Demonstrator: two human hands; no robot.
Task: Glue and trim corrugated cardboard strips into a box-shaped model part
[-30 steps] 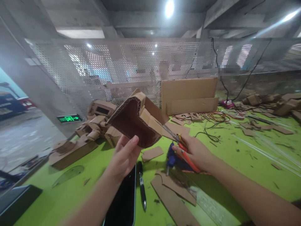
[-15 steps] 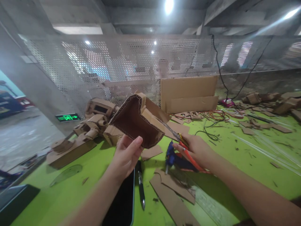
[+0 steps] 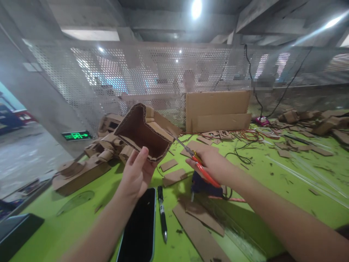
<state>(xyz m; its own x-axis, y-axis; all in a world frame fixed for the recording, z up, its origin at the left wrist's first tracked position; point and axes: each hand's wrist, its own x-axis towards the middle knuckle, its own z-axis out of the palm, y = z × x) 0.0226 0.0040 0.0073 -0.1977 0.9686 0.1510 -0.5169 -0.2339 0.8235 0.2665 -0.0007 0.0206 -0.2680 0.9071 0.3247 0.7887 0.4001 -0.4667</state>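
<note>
My left hand point(image 3: 139, 171) grips the lower edge of a folded cardboard box piece point(image 3: 159, 143), thumb on its near rim, with its open side facing me. Red-and-yellow-handled scissors point(image 3: 200, 165) are closed in my right hand point(image 3: 215, 163). Their metal blades reach to the right side of the cardboard piece; the tips overlap its edge, and I cannot tell whether they are cutting into it. Below my right hand lies a dark blue glue gun point(image 3: 204, 185), partly covered by the hand. Flat cardboard strips point(image 3: 199, 231) rest under it.
A phone point(image 3: 139, 225) and a black pen point(image 3: 162, 214) lie on the green table point(image 3: 89, 225). Cardboard constructions point(image 3: 89, 160) stand at left. A large cardboard panel point(image 3: 218, 109) leans against the perforated screen. Cables point(image 3: 245, 136), scraps and clear sticks point(image 3: 305, 178) spread over the right.
My left hand has carried the cardboard piece a little to the left. My right hand has followed leftward and slightly up with the scissors, uncovering small cardboard scraps on the table.
</note>
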